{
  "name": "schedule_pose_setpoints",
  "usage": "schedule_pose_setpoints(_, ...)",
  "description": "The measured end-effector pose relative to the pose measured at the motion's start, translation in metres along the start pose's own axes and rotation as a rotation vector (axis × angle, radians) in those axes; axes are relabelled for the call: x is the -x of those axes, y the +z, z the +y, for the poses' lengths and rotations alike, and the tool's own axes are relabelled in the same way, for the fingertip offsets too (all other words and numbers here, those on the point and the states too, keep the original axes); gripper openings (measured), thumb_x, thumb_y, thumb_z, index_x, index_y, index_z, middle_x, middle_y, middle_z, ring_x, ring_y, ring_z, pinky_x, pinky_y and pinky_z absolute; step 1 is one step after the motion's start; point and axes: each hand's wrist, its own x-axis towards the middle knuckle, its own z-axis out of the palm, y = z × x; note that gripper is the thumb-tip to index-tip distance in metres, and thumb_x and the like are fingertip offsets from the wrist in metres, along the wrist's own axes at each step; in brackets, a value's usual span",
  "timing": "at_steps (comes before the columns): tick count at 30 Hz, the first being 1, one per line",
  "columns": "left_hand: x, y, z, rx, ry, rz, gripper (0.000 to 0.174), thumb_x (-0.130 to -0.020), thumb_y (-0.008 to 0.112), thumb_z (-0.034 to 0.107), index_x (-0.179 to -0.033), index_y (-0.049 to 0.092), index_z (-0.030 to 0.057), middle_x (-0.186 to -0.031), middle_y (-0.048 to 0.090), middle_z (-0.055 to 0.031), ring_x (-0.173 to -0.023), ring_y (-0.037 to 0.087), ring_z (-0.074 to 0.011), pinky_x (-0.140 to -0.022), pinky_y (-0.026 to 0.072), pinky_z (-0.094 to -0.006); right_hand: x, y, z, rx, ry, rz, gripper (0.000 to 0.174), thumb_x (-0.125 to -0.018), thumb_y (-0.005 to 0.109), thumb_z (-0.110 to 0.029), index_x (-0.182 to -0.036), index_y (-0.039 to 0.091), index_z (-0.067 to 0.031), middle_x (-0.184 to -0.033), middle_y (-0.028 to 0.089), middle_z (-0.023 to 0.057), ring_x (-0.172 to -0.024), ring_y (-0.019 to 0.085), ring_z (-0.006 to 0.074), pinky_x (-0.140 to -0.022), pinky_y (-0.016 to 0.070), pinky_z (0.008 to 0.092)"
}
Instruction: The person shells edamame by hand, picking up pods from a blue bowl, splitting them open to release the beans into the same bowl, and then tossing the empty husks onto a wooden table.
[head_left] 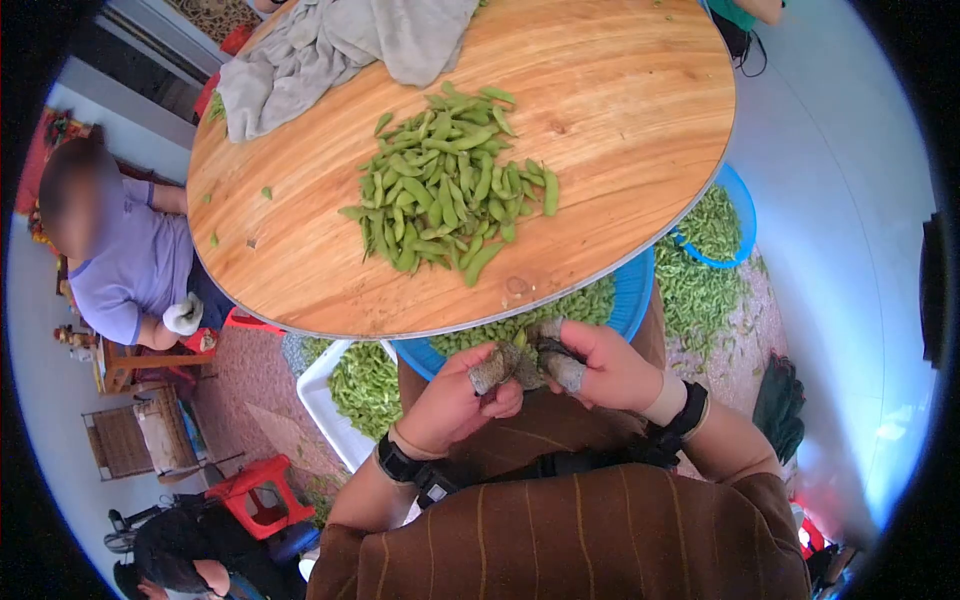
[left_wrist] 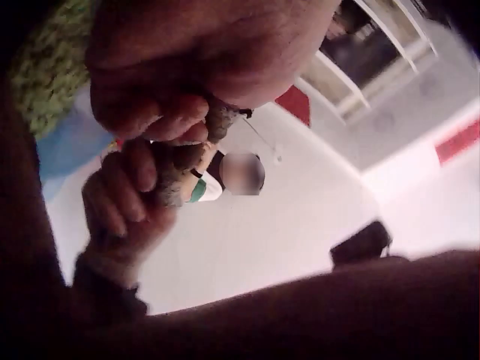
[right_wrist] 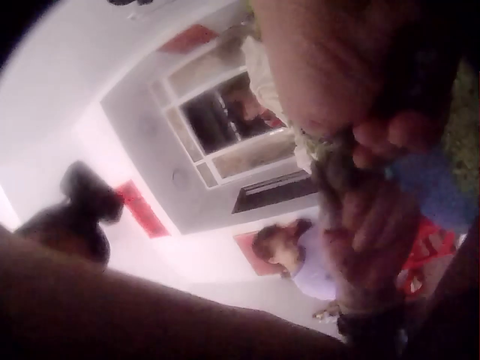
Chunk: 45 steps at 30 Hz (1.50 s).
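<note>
Both hands meet over a blue basin (head_left: 640, 290) of shelled green beans (head_left: 585, 304), just below the table's near edge. The left hand (head_left: 463, 398) has curled fingers, with grey wrapping on its thumb and finger; the right hand (head_left: 610, 370) is wrapped likewise. Between their fingertips a green pod (head_left: 521, 341) is pinched, mostly covered by the fingers. In the left wrist view the left hand (left_wrist: 202, 60) and right hand (left_wrist: 124, 202) touch at the tips. The right wrist view shows the right hand (right_wrist: 337, 67) against the left hand (right_wrist: 371, 240), dim and blurred.
A pile of pods (head_left: 440, 190) and a grey cloth (head_left: 350, 60) lie on the round wooden table (head_left: 620, 130). Pods fill a white crate (head_left: 312, 390) and a blue tub (head_left: 745, 215); more cover the floor. A person (head_left: 125, 250) sits at left, near a red stool (head_left: 262, 495).
</note>
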Motion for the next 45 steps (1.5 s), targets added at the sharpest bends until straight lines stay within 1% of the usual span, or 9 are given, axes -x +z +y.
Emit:
schedule_pose_setpoints(12,-0.005,-0.003,0.001,0.071,-0.163,-0.137,0.017,-0.096,0.045,0.018,-0.093,0.054,0.0035,-0.064,0.046,0.0012,-0.049,0.038,-0.0066,-0.049,0.032,-0.0231,-0.009,-0.006,0.003,-0.527,0.321,-0.007,0.012,-0.092,0.053,-0.018,-0.089,0.053,-0.0061,-0.068,0.052,-0.0009,-0.048,0.045,0.0063,-0.042,0.0368,0.0203)
schedule_pose_setpoints(16,-0.012,0.0,0.004,-1.075,0.225,0.005,0.01,-0.087,0.051,0.011,-0.085,0.053,0.0014,-0.066,0.051,-0.0096,-0.056,0.052,-0.0261,-0.055,0.0416,-0.0332,-0.009,-0.005,0.008,-0.586,0.382,0.051,0.012,-0.091,0.054,-0.019,-0.088,0.053,-0.0073,-0.067,0.051,-0.0027,-0.049,0.044,0.0041,-0.042,0.0368,0.0196)
schedule_pose_setpoints(17,-0.015,-0.002,0.003,-1.489,0.551,-0.007,0.009,-0.083,0.053,0.009,-0.082,0.052,0.0002,-0.067,0.053,-0.0149,-0.062,0.055,-0.0341,-0.058,0.0438,-0.0369,-0.01,-0.007,0.011,-0.487,0.401,0.057,0.012,-0.089,0.056,-0.018,-0.088,0.053,-0.006,-0.066,0.052,0.0008,-0.049,0.047,0.0098,-0.044,0.0388,0.0235)
schedule_pose_setpoints(24,-0.015,-0.005,0.004,-1.268,0.368,0.036,0.012,-0.079,0.056,0.009,-0.077,0.05,-0.0013,-0.072,0.052,-0.0212,-0.069,0.052,-0.0423,-0.059,0.0431,-0.0409,-0.005,-0.003,0.014,0.536,-0.106,0.222,0.018,-0.077,0.062,-0.013,-0.083,0.052,0.0017,-0.073,0.053,0.0241,-0.071,0.053,0.0448,-0.06,0.0447,0.0428)
schedule_pose_setpoints(33,-0.009,0.001,0.007,-0.572,-0.12,-0.18,0.013,-0.091,0.05,0.013,-0.089,0.058,0.0034,-0.07,0.056,-0.0018,-0.057,0.049,-0.0088,-0.052,0.0409,-0.0233,-0.002,-0.021,0.007,-0.433,0.396,-0.142,0.022,-0.087,0.063,-0.027,-0.084,0.059,-0.0052,-0.069,0.058,0.0005,-0.049,0.047,0.0021,-0.044,0.0414,0.0222)
schedule_pose_setpoints(36,0.003,-0.008,0.011,-0.459,-0.107,-0.18,0.018,-0.094,0.046,0.015,-0.096,0.059,0.0037,-0.071,0.056,0.0005,-0.059,0.049,-0.0065,-0.051,0.0398,-0.02,-0.004,-0.021,0.015,-0.392,0.401,-0.103,0.02,-0.085,0.063,-0.024,-0.087,0.059,-0.004,-0.068,0.059,0.0054,-0.05,0.053,0.0134,-0.047,0.0441,0.028)
schedule_pose_setpoints(39,0.025,-0.029,0.018,-0.665,-0.108,0.136,0.02,-0.089,0.054,0.014,-0.105,0.057,0.0009,-0.076,0.06,-0.0074,-0.064,0.057,-0.0143,-0.054,0.0448,-0.0251,-0.008,-0.021,0.034,0.635,-0.323,0.111,0.018,-0.082,0.064,-0.02,-0.088,0.059,-0.0032,-0.068,0.058,0.0126,-0.056,0.057,0.0292,-0.052,0.0459,0.0362)
schedule_pose_setpoints(42,0.05,-0.087,-0.002,-1.367,0.277,0.513,0.033,-0.075,0.068,0.011,-0.103,0.054,0.0005,-0.082,0.061,-0.0139,-0.068,0.061,-0.0328,-0.059,0.0494,-0.0374,-0.003,-0.022,-0.01,0.702,-0.142,0.176,0.018,-0.078,0.064,-0.018,-0.085,0.058,-0.0027,-0.07,0.055,0.018,-0.066,0.055,0.0399,-0.058,0.0455,0.0428)
schedule_pose_setpoints(45,0.08,-0.12,-0.017,-1.831,0.026,0.996,0.053,-0.065,0.074,0.01,-0.111,0.051,-0.0005,-0.098,0.058,-0.0239,-0.081,0.058,-0.0446,-0.07,0.0502,-0.0455,-0.018,-0.03,-0.04,0.719,-0.203,0.429,0.02,-0.078,0.065,-0.019,-0.08,0.055,-0.0019,-0.07,0.056,0.0189,-0.066,0.057,0.0388,-0.058,0.045,0.0443)
